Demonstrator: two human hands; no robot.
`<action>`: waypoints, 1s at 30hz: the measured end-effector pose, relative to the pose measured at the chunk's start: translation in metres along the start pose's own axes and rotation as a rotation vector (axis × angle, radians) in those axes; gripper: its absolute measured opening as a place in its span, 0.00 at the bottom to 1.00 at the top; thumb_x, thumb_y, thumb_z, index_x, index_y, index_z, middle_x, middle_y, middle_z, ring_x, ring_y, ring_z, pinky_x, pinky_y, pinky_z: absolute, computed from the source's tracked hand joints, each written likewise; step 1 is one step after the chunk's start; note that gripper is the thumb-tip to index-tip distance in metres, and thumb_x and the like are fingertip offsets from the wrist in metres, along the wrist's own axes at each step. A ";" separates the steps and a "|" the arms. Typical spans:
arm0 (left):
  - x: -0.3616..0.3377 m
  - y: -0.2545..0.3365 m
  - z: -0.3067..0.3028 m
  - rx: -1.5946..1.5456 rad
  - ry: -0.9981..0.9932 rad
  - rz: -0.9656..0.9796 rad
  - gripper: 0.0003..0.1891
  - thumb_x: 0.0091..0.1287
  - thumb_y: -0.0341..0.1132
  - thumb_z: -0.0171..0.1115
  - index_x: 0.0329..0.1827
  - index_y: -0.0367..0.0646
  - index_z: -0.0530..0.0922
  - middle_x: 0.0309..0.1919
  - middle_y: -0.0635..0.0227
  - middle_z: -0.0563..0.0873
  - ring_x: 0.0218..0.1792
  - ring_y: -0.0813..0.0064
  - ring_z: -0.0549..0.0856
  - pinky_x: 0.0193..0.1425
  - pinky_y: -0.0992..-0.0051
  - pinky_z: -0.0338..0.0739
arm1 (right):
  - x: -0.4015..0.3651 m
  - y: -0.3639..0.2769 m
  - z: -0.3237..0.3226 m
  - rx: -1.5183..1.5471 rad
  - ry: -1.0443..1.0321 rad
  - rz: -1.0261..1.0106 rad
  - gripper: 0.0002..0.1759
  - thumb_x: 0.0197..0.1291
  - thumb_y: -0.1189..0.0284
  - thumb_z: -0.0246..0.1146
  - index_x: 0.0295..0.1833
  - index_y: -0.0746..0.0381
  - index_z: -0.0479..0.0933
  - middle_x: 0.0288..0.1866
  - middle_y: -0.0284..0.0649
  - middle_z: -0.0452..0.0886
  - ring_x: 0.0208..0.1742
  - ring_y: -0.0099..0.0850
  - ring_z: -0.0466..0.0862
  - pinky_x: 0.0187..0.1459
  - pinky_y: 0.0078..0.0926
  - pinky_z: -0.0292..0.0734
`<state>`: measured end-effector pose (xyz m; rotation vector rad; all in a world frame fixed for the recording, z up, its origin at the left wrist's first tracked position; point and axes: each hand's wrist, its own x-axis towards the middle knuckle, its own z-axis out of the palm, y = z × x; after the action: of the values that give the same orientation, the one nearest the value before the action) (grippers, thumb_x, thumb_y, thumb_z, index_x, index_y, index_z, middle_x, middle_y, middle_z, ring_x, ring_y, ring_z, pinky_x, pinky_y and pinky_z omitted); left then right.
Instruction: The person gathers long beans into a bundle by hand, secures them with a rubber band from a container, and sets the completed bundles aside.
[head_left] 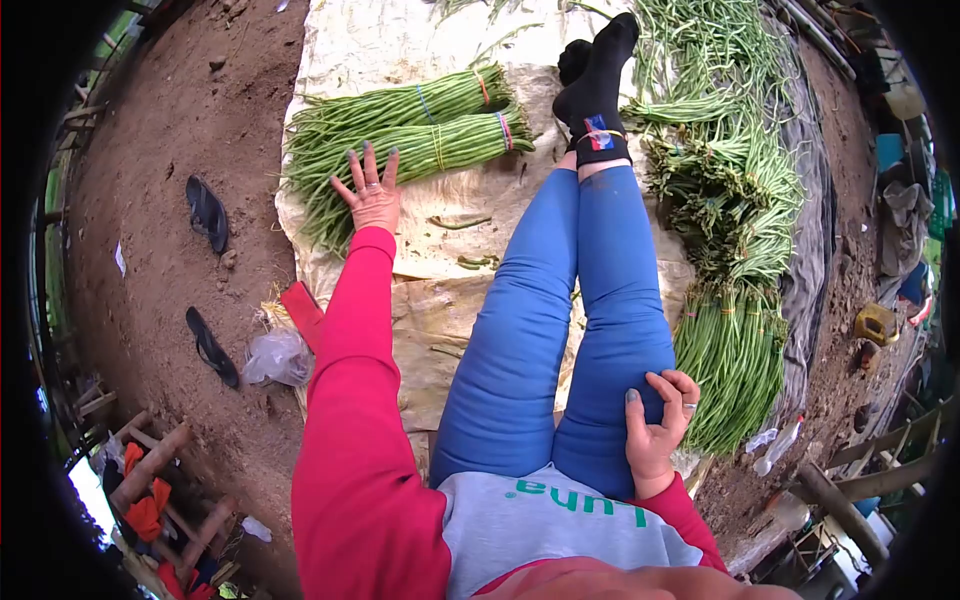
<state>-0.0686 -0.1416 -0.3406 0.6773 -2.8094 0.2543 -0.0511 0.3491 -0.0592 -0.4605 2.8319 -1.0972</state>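
Note:
My left hand point(375, 200), its fingers spread, rests on or just over the lower edge of a banded bundle of long green beans point(440, 148). Behind that bundle lies a second banded one point(400, 105), side by side with it on the pale sheet point(420, 310). My right hand point(658, 425) is beside my right thigh in blue leggings point(620, 340), fingers curled but apart, holding nothing visible. Tied bean bundles point(735, 350) lie to the right of my legs.
Loose beans point(715, 50) cover the sheet's far right. Black sandals point(208, 213), a plastic bag point(278, 358) and a red object point(302, 312) lie at the left. My black-socked feet point(597, 90) are crossed ahead. Wooden rails point(840, 510) stand at the lower right.

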 end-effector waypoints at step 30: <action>-0.184 0.020 -0.217 -0.802 -0.468 -0.319 0.27 0.70 0.35 0.65 0.73 0.43 0.73 0.80 0.49 0.61 0.80 0.52 0.60 0.80 0.56 0.56 | 0.063 0.308 -0.095 -0.509 0.395 0.618 0.42 0.62 0.55 0.67 0.77 0.61 0.63 0.79 0.50 0.64 0.81 0.48 0.59 0.77 0.52 0.55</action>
<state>0.1227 0.0025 -0.1855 1.0255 -2.7557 -1.1494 -0.2044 0.6069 -0.1920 0.6597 3.2023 -0.3745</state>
